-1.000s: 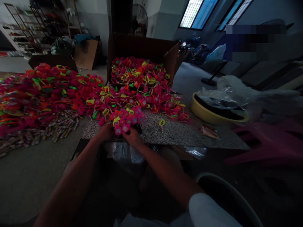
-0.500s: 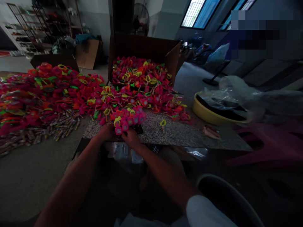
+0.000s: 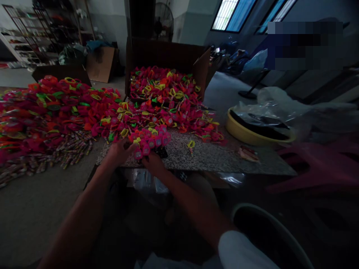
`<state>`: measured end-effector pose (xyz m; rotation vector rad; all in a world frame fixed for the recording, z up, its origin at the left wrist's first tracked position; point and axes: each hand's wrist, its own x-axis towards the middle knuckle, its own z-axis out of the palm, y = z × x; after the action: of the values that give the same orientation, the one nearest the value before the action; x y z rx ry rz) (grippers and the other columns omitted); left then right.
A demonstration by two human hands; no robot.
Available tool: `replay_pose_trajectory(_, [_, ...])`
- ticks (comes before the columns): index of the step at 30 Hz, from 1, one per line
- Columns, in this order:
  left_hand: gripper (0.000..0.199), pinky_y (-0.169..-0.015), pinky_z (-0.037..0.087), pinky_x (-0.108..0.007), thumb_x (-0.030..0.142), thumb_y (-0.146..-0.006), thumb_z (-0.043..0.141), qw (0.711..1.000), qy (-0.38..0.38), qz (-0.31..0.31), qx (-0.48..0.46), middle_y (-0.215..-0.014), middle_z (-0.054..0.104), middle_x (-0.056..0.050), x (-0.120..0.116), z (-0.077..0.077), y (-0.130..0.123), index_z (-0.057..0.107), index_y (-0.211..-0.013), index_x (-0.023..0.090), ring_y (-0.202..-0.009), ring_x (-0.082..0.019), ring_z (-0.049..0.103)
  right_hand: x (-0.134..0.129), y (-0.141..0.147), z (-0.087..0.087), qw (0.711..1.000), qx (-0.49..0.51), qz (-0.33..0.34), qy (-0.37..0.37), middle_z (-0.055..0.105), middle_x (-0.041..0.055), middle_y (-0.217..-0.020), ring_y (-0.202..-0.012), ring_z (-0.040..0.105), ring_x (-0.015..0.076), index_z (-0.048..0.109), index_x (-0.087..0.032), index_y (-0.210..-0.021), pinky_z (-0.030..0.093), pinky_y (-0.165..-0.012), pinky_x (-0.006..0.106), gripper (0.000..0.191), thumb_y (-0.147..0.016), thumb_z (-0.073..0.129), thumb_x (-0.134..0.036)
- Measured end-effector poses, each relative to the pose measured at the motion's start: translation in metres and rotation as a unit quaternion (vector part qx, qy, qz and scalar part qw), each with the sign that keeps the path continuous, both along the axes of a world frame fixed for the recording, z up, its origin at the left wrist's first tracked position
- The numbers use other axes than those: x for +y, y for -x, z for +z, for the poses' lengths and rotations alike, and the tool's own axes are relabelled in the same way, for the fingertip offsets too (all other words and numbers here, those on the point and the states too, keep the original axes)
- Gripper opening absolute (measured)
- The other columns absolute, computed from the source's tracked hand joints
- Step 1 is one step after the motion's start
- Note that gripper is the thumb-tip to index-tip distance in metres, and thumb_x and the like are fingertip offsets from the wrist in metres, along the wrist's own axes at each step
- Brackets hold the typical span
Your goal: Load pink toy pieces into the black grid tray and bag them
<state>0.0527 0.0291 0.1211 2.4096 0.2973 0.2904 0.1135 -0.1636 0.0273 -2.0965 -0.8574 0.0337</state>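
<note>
A tight cluster of pink toy watches [image 3: 151,141], with some yellow and orange ones among them, sits upright near the front edge of the speckled tabletop [image 3: 179,155]. My left hand [image 3: 120,152] is at its left side, fingers bent and closed against the yellow and pink watches there. Under the front of the cluster, my right hand [image 3: 153,163] has its fingers closed at the lower watches; its fingertips are partly hidden. A dark flat piece [image 3: 162,152] shows just behind my right hand. A single yellow toy watch [image 3: 191,144] lies to the right.
Heaped toy watches [image 3: 61,101] cover the left side, with candy-like printed tubes at their front. A cardboard box [image 3: 202,71] full of them stands behind. At right are a yellow basin [image 3: 246,136] with clear plastic, a pink stool [image 3: 308,164] and a dark tub [image 3: 263,228] below.
My left hand has risen from below the cluster to its left side, now showing more of its back and thumb. My right hand stays under the front. The view has shifted slightly.
</note>
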Motion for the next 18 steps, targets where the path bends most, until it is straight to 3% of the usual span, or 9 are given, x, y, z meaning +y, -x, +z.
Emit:
replay_pose_trajectory(3, [0.046, -0.074, 0.049, -0.028, 0.063, -0.087, 0.072, 0.994, -0.090, 0.057, -0.019, -0.092, 0.076, -0.004, -0.030, 0.013, 0.008, 0.070, -0.109, 0.023, -0.086, -0.022, 0.070, -0.002, -0.003, -0.004, 1.000, 0.015, 0.008, -0.022, 0.075, 0.0127, -0.120, -0.108, 0.069, 0.0279, 0.070, -0.016, -0.126, 0.053, -0.099, 0.038, 0.033, -0.095, 0.058, -0.020])
replay_pose_trajectory(7, [0.046, -0.075, 0.049, -0.028, 0.062, -0.089, 0.073, 0.987, -0.158, 0.026, 0.012, -0.103, 0.077, -0.006, -0.053, 0.017, 0.012, 0.069, -0.118, 0.026, -0.094, -0.024, 0.071, -0.003, -0.008, -0.009, 0.997, 0.030, 0.027, -0.063, 0.076, 0.0110, -0.118, -0.110, 0.070, 0.0275, 0.071, -0.017, -0.123, 0.053, -0.103, 0.040, 0.032, -0.095, 0.056, -0.018])
replay_pose_trajectory(10, [0.039, -0.075, 0.047, -0.027, 0.056, -0.093, 0.071, 0.988, -0.155, 0.005, 0.019, -0.102, 0.077, -0.006, -0.052, 0.014, 0.012, 0.070, -0.115, 0.024, -0.093, -0.023, 0.071, -0.003, -0.009, -0.009, 0.997, 0.008, 0.045, -0.063, 0.074, 0.0115, -0.127, -0.122, 0.067, 0.0281, 0.070, -0.018, -0.128, 0.050, -0.110, 0.042, 0.037, -0.093, 0.057, -0.015])
replay_pose_trajectory(13, [0.036, -0.074, 0.046, -0.027, 0.051, -0.091, 0.073, 0.991, -0.132, -0.007, 0.009, -0.098, 0.076, -0.005, -0.046, 0.011, 0.010, 0.071, -0.112, 0.023, -0.089, -0.021, 0.069, -0.002, -0.007, -0.006, 0.999, -0.014, 0.041, -0.026, 0.072, 0.0141, -0.129, -0.122, 0.067, 0.0293, 0.069, -0.016, -0.128, 0.050, -0.110, 0.043, 0.038, -0.091, 0.061, -0.013])
replay_pose_trajectory(18, [0.043, -0.077, 0.049, -0.028, 0.044, -0.084, 0.077, 0.995, -0.084, -0.041, -0.025, -0.104, 0.076, -0.006, -0.035, 0.001, 0.005, 0.068, -0.117, 0.019, -0.090, -0.021, 0.069, -0.003, -0.009, 0.005, 0.996, -0.041, 0.074, 0.025, 0.071, 0.0143, -0.133, -0.123, 0.066, 0.0280, 0.068, -0.017, -0.130, 0.051, -0.107, 0.039, 0.041, -0.090, 0.066, -0.012])
